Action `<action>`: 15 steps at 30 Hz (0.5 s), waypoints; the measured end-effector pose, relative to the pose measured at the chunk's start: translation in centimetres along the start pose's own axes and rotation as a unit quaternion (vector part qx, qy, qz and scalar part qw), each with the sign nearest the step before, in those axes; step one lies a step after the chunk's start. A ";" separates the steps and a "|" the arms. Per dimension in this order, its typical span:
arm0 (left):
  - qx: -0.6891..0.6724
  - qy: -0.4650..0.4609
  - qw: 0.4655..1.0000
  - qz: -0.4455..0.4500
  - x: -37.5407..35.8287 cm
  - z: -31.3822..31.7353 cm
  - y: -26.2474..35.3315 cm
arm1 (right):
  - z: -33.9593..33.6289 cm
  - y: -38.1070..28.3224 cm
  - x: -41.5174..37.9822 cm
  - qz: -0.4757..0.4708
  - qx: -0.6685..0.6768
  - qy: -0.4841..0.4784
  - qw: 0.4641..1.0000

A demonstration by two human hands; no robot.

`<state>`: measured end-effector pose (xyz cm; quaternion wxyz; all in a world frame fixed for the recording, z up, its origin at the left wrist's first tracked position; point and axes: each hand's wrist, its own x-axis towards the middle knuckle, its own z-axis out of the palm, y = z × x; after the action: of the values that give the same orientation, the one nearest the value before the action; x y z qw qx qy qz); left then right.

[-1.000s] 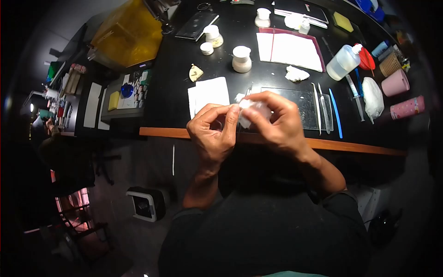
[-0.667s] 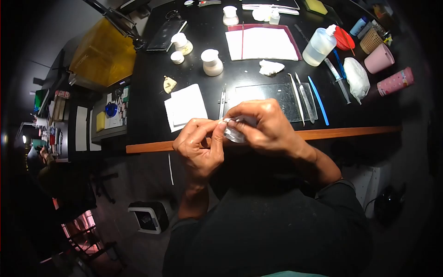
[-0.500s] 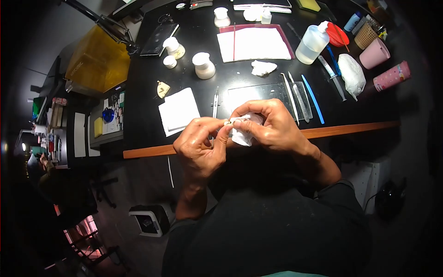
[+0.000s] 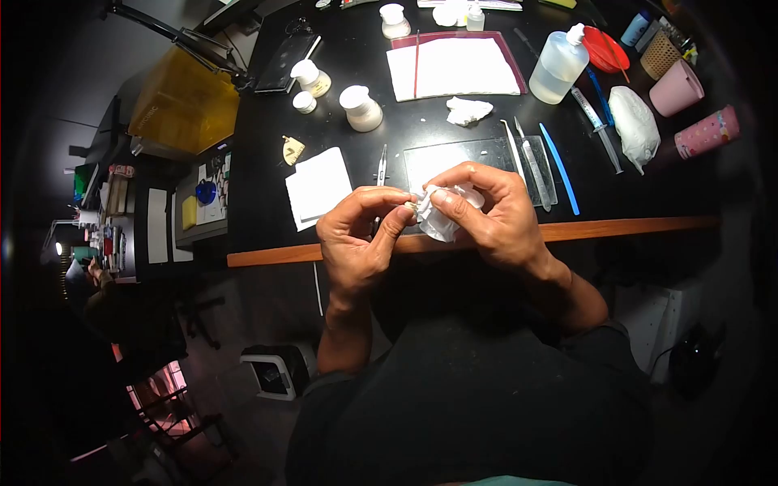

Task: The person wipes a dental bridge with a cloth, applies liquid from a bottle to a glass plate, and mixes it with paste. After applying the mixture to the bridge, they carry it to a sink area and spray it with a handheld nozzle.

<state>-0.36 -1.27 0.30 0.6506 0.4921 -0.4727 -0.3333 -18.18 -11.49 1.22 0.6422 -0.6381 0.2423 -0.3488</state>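
My left hand [image 4: 356, 235] pinches a small off-white piece [image 4: 412, 207] between thumb and fingertips; it is too small to name. Closed on a crumpled white tissue [image 4: 440, 227], my right hand [image 4: 494, 215] presses the tissue against that piece. Both hands are together above the wooden front edge of the black table. Just beyond them lie a pair of tweezers [image 4: 382, 164] and a glass plate [image 4: 438, 154]. To the right of the plate are slim metal tools [image 4: 531, 160] and a blue stick [image 4: 559, 168].
White-lidded jars [image 4: 361, 109] stand at the back left, near a white pad [image 4: 321, 186]. Further back, a red stick lies on white paper [image 4: 462, 69]. At the right are a clear bottle [image 4: 559, 69], a syringe [image 4: 598, 130], a white bag [image 4: 634, 128] and a pink cup [image 4: 676, 87].
The view has shifted slightly, so the table appears further right and higher. My right hand has drawn a little away from my left fingertips, with more of the tissue showing between them.
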 end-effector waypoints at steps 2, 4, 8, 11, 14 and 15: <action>-0.014 0.012 1.000 -0.005 -0.2 0.2 0.0 | 0.2 -0.2 -0.4 -0.010 0.008 0.023 1.000; -0.033 0.028 0.999 -0.013 -0.3 0.5 0.2 | 0.4 -0.6 -0.8 0.017 0.031 0.022 0.999; -0.040 0.034 0.998 -0.024 -0.6 0.3 0.0 | 0.4 -0.3 -1.0 0.005 0.045 0.021 0.999; -0.043 0.040 0.998 -0.025 -0.7 0.4 -0.2 | 0.3 -0.5 -1.1 0.005 0.035 0.026 0.999; -0.037 0.038 0.998 -0.022 -0.7 0.3 -0.3 | 0.0 -0.7 -1.1 0.012 0.023 0.028 0.999; -0.034 0.038 0.998 -0.023 -0.7 0.3 -0.4 | -0.1 -0.8 -1.2 0.005 0.011 0.029 0.999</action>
<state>-0.85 -0.81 -0.26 0.6762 0.4928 -0.4249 -0.3453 -19.08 -10.59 1.85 0.6434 -0.6194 0.2606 -0.3668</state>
